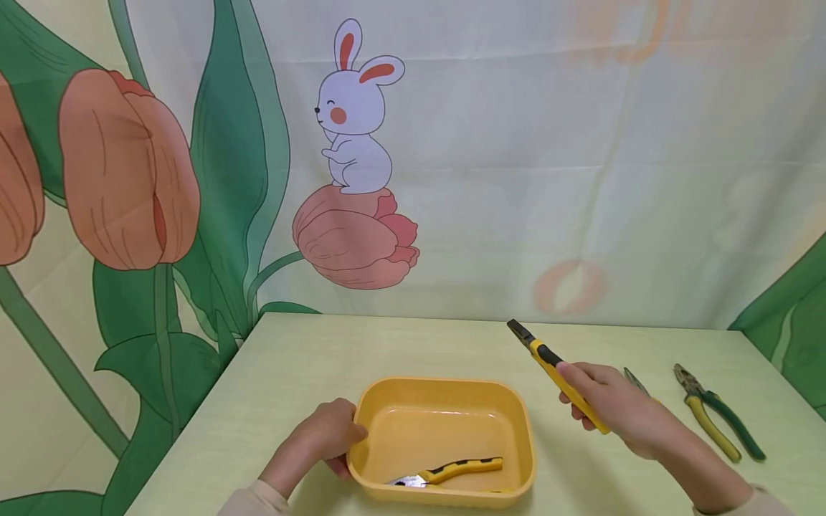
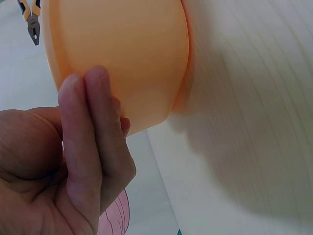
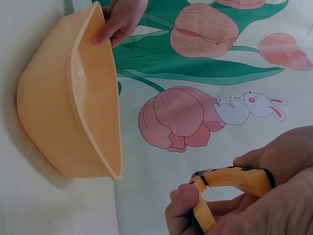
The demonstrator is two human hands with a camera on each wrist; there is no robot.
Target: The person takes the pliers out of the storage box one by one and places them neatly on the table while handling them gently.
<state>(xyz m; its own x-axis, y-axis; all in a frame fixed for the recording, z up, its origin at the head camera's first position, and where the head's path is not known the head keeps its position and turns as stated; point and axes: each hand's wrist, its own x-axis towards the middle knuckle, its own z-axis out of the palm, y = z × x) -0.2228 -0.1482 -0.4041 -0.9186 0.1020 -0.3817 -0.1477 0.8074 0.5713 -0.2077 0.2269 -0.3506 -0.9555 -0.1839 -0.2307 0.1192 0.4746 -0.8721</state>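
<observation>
My left hand grips the left rim of a yellow plastic basin, thumb over the inside edge; in the left wrist view its fingers press the outer wall. Inside the basin lies a pair of pliers with yellow-and-black handles, partly hidden by the near wall. Up in the air to the right of the basin, my right hand holds another pair of pliers by its yellow-and-black handles, the dark head pointing up and left. The right wrist view shows those handles spread apart within the fingers.
At the table's right lie pliers with one green and one yellow handle. A tool with a metal tip beside them is mostly hidden behind my right hand. A printed cloth with tulips and a rabbit hangs behind the pale table.
</observation>
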